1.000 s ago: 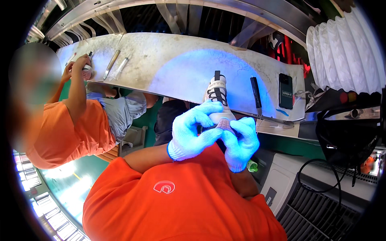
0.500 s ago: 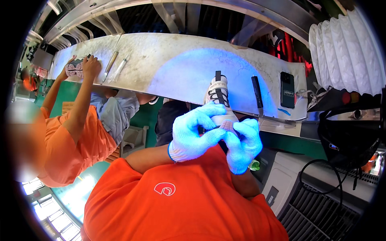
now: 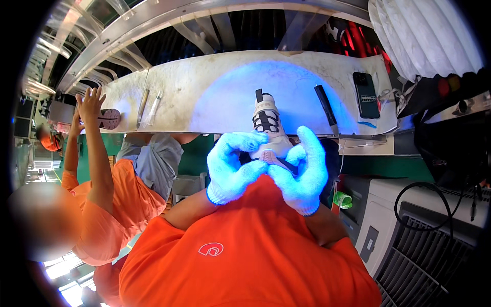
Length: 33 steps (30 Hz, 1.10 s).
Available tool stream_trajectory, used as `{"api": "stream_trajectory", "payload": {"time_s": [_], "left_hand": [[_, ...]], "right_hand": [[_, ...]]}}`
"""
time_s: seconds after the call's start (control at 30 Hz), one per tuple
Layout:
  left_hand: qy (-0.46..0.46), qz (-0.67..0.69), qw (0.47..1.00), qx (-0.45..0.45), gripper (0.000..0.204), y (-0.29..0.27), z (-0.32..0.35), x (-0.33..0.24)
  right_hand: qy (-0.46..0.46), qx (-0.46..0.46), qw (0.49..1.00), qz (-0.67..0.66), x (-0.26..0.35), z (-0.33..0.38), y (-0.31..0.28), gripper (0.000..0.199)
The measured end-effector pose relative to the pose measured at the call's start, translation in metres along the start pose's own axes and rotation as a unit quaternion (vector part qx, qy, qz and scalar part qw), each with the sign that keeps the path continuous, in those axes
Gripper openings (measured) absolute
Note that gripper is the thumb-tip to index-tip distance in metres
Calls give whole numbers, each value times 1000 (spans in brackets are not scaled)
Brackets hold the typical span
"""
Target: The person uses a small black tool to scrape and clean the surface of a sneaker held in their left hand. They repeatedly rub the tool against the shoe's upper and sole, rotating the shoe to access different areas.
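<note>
While one bench [image 3: 174,87] spans the view, one pale shoe [image 3: 265,123] overlaps its near edge, toe toward the wearer, between two gloved hands. The right hand [image 3: 304,176] has spread, thumb and fingers now apart with one finger raised, baring more of the toe's right side; the left hand's [image 3: 227,166] fingers remain clamped on the shoe; beyond are one phone [image 3: 365,95] and one slim black tool [image 3: 325,106].
</note>
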<state>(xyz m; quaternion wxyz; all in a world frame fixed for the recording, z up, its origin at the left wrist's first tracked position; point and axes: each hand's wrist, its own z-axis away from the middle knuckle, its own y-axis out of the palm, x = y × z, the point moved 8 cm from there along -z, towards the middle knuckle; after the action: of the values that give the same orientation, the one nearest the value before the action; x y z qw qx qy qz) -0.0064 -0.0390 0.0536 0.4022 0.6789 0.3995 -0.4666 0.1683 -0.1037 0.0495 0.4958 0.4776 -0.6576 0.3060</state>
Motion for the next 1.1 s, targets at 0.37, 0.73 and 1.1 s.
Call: {"api": "stream_trajectory", "payload": {"time_s": [0.37, 0.73, 1.1], "left_hand": [[-16, -66, 980, 185, 70, 8, -21, 14], [-159, 34, 977, 139, 43, 2, -16, 18], [-65, -47, 985, 150, 36, 7, -18, 8]], "right_hand": [[-39, 15, 996, 73, 17, -7, 6, 69], [-65, 50, 994, 78, 20, -6, 15, 65], [-97, 52, 991, 70, 22, -5, 9, 75]]}}
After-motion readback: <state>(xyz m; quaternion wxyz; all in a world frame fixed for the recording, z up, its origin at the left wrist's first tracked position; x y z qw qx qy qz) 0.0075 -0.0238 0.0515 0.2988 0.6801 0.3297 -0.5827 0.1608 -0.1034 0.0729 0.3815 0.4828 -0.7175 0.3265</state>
